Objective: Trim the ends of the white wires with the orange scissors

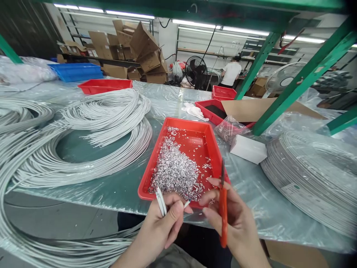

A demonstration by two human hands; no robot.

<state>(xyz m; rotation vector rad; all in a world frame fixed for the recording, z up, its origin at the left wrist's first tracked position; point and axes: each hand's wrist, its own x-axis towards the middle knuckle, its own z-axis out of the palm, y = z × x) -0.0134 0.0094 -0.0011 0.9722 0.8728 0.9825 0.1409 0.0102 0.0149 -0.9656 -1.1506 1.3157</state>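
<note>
My left hand [167, 217] is closed around white cables [161, 201]. One thin cable end [187, 203] with a dark tip sticks out between thumb and forefinger, pointing right. My right hand [232, 216] is just to the right, its fingers curled. Against it stands a hand tool [223, 208] with an orange handle and a narrow dark tip pointing up. Seen edge-on, it could be scissors or pliers; I cannot tell. Whether the right fingertips also hold a small piece is unclear. Directly beyond both hands, a red tray [214, 149] holds a heap of small shiny metal pieces [178, 171].
Coiled white cables [111, 163] spread over the left side and hang off the near edge. A large wrapped cable coil [312, 178] and a white box [248, 149] are right. Green posts [306, 74] rise there. Farther back are red trays, a fan [196, 70] and a person [231, 72].
</note>
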